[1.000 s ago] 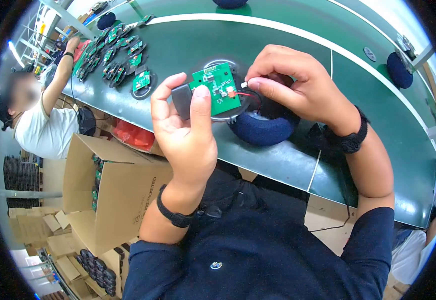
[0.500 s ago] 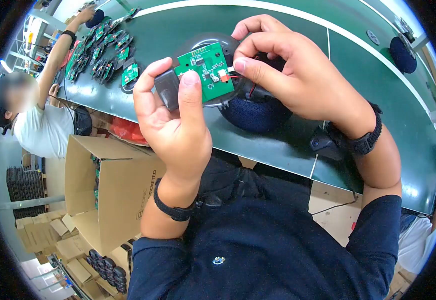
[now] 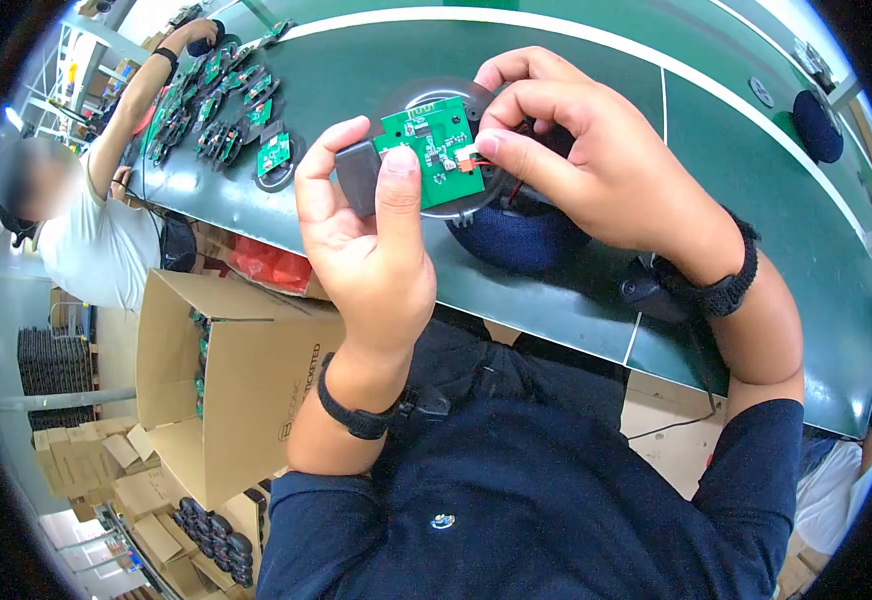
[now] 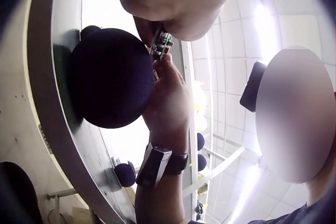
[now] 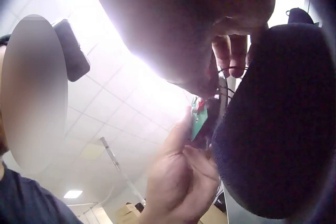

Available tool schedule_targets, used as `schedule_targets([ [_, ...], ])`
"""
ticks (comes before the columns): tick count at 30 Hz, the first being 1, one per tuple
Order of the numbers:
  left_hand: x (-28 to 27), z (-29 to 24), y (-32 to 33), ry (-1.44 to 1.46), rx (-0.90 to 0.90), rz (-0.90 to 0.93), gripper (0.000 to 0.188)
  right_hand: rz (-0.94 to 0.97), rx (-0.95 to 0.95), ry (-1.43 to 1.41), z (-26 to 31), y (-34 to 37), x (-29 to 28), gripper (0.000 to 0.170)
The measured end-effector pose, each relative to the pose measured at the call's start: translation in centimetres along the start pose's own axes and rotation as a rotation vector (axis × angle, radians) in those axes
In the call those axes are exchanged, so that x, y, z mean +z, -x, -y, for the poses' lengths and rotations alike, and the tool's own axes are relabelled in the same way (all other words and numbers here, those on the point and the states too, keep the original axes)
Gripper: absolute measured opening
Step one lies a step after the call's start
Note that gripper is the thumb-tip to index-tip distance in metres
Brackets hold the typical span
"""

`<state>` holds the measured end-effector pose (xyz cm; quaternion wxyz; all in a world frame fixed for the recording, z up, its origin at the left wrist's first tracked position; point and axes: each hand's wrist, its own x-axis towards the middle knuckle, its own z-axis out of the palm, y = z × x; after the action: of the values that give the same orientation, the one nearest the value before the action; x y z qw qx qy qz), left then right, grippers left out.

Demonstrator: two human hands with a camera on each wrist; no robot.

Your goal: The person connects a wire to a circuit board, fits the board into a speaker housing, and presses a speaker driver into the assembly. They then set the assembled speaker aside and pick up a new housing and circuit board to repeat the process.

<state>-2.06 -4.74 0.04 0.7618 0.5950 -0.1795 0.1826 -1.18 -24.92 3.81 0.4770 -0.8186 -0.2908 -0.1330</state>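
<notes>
In the head view the left hand (image 3: 376, 240) grips a round black base carrying a green circuit board (image 3: 434, 165), thumb on the board, fingers behind a black block (image 3: 358, 178). The right hand (image 3: 596, 150) pinches a small white connector at the board's right edge, beside an orange-red socket (image 3: 465, 163) and red and black wires. Below the base a dark blue fabric-covered round body (image 3: 518, 238) sits on the table. In the left wrist view this body (image 4: 110, 79) hides part of the work; the right wrist view shows the board (image 5: 198, 119) edge-on.
Many board-and-base pieces (image 3: 226, 100) lie at the green table's left. Another person (image 3: 106, 230) reaches over there. An open carton (image 3: 246, 390) stands left of the lap. A dark blue round body (image 3: 817, 127) and a grey disc (image 3: 761, 92) lie at the right.
The right hand has moved the white connector from off the board's edge to beside the socket. The left hand still grips the base. The other person's hand has reached a dark round body.
</notes>
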Motion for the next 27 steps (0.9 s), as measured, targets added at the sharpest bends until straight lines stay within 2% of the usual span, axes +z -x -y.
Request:
schedule_targets([
  [5, 0.8, -0.2, 0.1, 0.087, -0.028, -0.049, 0.036, 0.005, -0.025, 0.061, 0.7, -0.1, -0.4, 0.017],
  [7, 0.4, -0.1, 0.1, 0.027, -0.008, -0.013, 0.036, -0.003, -0.006, 0.056, 0.8, 0.0, -0.1, 0.016],
  [8, 0.3, -0.1, 0.1, -0.034, 0.012, 0.023, 0.037, -0.018, 0.020, 0.025, 0.7, 0.1, 0.2, 0.016],
  [13, 0.3, -0.1, -0.1, 0.013, 0.006, 0.035, 0.035, 0.003, 0.072, -0.025, 0.6, 0.0, 0.0, 0.016],
  [16, 0.2, -0.2, 0.0, 0.022, -0.004, 0.036, 0.035, 0.020, 0.066, -0.156, 0.4, -0.5, -0.5, 0.020],
  [18, 0.2, -0.4, 0.0, -0.003, -0.009, 0.041, 0.034, 0.072, 0.168, -0.286, 0.4, -0.4, -0.8, 0.019],
  [21, 0.2, -0.4, -0.2, 0.003, 0.025, 0.077, 0.034, 0.031, 0.162, -0.355, 0.3, -0.4, -0.6, 0.018],
  [22, 0.2, -0.4, -0.3, 0.013, 0.023, 0.092, 0.034, 0.032, 0.164, -0.355, 0.4, -0.4, -0.7, 0.018],
  [24, 0.5, -0.6, -0.2, 0.023, 0.017, 0.109, 0.034, 0.096, 0.308, -0.397, 1.0, -0.4, -1.4, 0.013],
  [27, 0.9, -0.6, 0.0, -0.012, 0.037, 0.103, 0.033, 0.100, 0.346, -0.329, 1.7, -0.3, -1.6, 0.013],
])
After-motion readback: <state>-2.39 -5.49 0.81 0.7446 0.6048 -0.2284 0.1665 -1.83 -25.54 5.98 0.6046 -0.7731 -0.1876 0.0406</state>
